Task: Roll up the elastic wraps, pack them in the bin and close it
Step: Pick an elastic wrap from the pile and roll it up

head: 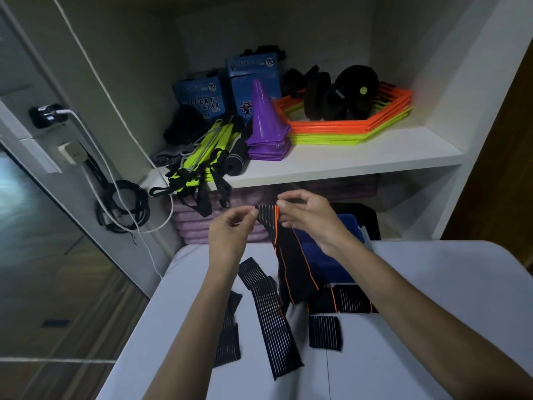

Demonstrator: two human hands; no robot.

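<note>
Both hands pinch the top edge of a black, orange-striped elastic wrap (291,255), left hand (230,226) and right hand (308,217), above the white table (432,298). Behind it sits the blue bin (346,235). Far-left shelf boxes (202,96) read "LUCKY STAR" and "70".

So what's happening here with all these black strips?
A person holds up one end of a black elastic wrap with orange stripes, pinched between the left hand and right hand, apparently starting to roll it. Several more wraps lie flat and unrolled on the white table. A blue bin waits behind them.
</note>
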